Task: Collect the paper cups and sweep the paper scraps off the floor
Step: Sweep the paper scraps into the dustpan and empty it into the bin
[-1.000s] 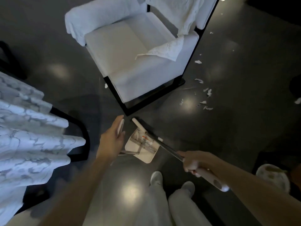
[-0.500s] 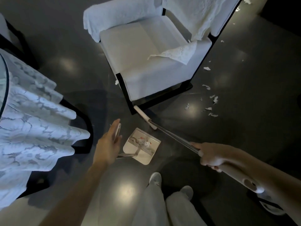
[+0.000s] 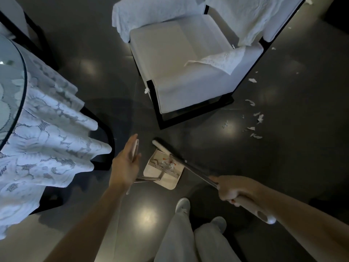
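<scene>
My left hand (image 3: pixel 126 163) holds the white grip of the dustpan's long handle. The beige dustpan (image 3: pixel 171 179) stands on the dark floor in front of my feet, with a few paper scraps (image 3: pixel 168 163) inside it. My right hand (image 3: pixel 233 190) grips the broom handle (image 3: pixel 196 172). The white broom head (image 3: pixel 162 146) lies along the dustpan's far edge. More white paper scraps (image 3: pixel 255 125) are scattered on the floor to the right of the armchair. One scrap (image 3: pixel 146 90) lies by the chair's front left leg. No paper cup is in view.
A white armchair (image 3: pixel 188 87) on a black frame stands just beyond the dustpan, draped with white cloth. At the left is a round glass table (image 3: pixel 11 76) with a lace cloth hanging over black legs. My feet (image 3: pixel 182 205) are right behind the dustpan.
The broom head has drawn back from the foot of the armchair to the dustpan's far edge. My right hand moved in closer. My left hand kept hold of the dustpan handle.
</scene>
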`<move>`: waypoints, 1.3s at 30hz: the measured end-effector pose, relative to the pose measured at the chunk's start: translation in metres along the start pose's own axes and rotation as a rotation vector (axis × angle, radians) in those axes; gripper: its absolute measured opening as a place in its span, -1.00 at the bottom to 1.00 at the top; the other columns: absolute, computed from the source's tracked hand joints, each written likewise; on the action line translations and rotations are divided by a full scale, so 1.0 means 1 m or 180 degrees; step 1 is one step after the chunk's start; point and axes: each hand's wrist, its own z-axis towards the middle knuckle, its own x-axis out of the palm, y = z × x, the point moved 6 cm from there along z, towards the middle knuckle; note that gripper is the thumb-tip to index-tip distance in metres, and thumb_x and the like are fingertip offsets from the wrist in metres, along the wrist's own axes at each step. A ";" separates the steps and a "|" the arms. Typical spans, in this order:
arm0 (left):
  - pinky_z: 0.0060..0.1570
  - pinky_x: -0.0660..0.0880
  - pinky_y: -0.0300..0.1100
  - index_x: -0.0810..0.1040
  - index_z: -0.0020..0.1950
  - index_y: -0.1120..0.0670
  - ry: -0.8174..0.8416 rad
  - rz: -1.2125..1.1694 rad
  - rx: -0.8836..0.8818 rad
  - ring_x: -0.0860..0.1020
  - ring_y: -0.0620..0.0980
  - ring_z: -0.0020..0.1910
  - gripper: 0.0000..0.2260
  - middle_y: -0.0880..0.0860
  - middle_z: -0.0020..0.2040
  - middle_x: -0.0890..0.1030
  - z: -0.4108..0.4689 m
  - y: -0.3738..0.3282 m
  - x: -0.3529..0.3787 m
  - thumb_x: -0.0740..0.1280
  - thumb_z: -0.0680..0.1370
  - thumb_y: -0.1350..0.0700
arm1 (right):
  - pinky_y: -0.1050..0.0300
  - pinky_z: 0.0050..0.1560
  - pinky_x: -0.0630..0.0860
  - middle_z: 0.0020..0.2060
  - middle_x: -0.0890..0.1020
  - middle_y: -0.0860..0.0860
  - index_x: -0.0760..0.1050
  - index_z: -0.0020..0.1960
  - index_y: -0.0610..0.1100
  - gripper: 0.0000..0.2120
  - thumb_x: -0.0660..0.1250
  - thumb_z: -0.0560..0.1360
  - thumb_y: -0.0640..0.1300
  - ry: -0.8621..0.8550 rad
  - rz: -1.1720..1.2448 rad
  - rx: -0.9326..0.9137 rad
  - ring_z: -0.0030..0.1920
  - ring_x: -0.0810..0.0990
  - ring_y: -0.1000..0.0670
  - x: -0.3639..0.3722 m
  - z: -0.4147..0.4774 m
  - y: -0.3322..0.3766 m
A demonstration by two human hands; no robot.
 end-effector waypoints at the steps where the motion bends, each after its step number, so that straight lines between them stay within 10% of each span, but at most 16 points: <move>1: 0.21 0.42 -0.20 0.27 0.29 -0.50 -0.0021 0.0024 0.0042 0.36 -0.58 0.11 -0.37 -0.41 0.19 0.42 -0.001 -0.002 0.000 0.27 0.59 0.25 | 0.27 -0.47 0.43 0.03 0.52 -0.16 -0.11 0.56 0.17 -0.24 0.19 0.56 -0.29 0.0015 -0.0105 -0.0012 -0.36 0.46 0.08 0.002 -0.003 -0.003; 6: -0.15 0.34 -0.63 0.38 0.23 -0.42 0.0057 0.0000 0.0046 0.40 -0.60 0.02 -0.48 -0.18 0.20 0.51 -0.006 -0.012 0.007 0.28 0.58 0.24 | 0.27 -0.53 0.42 -0.17 0.53 -0.14 -0.12 0.56 0.14 -0.24 0.20 0.56 -0.29 0.0024 0.0197 -0.0198 -0.44 0.45 0.07 0.007 -0.027 -0.023; 17: -0.44 0.34 -0.60 0.33 0.10 -0.55 0.0624 0.0577 0.0553 0.49 -0.50 -0.19 -0.42 -0.10 -0.07 0.49 0.026 -0.089 0.091 0.28 0.57 0.24 | 0.26 -0.50 0.42 -0.30 0.52 -0.11 -0.03 0.54 0.17 -0.22 0.28 0.53 -0.29 -0.0464 0.1970 -0.0154 -0.49 0.42 0.10 -0.029 -0.062 -0.144; 22: -0.31 0.42 -0.40 0.25 0.23 -0.42 0.0801 0.1109 0.1045 0.51 -0.19 -0.20 -0.52 -0.02 -0.05 0.51 0.049 -0.132 0.152 0.27 0.59 0.16 | 0.23 -0.54 0.39 -0.35 0.49 -0.13 -0.01 0.55 0.14 -0.22 0.26 0.53 -0.35 -0.0794 0.2480 0.0012 -0.53 0.39 0.08 -0.064 -0.059 -0.219; 27: 0.19 0.48 0.04 0.26 0.35 -0.30 0.1149 0.1096 0.1208 0.51 0.13 0.24 -0.50 0.11 0.26 0.54 0.080 -0.168 0.216 0.25 0.59 0.22 | 0.21 -0.54 0.37 -0.38 0.47 -0.16 0.02 0.56 0.10 -0.23 0.21 0.51 -0.41 -0.1110 0.2590 0.0181 -0.54 0.38 0.03 -0.111 -0.041 -0.289; 39: -0.01 0.39 -0.19 0.31 0.36 -0.23 0.0671 0.1366 0.1401 0.59 0.11 0.09 -0.56 0.06 0.17 0.61 0.152 -0.227 0.294 0.30 0.57 0.14 | 0.21 -0.51 0.42 -0.26 0.54 -0.17 0.11 0.52 0.03 -0.29 0.22 0.46 -0.37 -0.1286 0.2604 0.0523 -0.49 0.47 0.01 -0.210 0.014 -0.400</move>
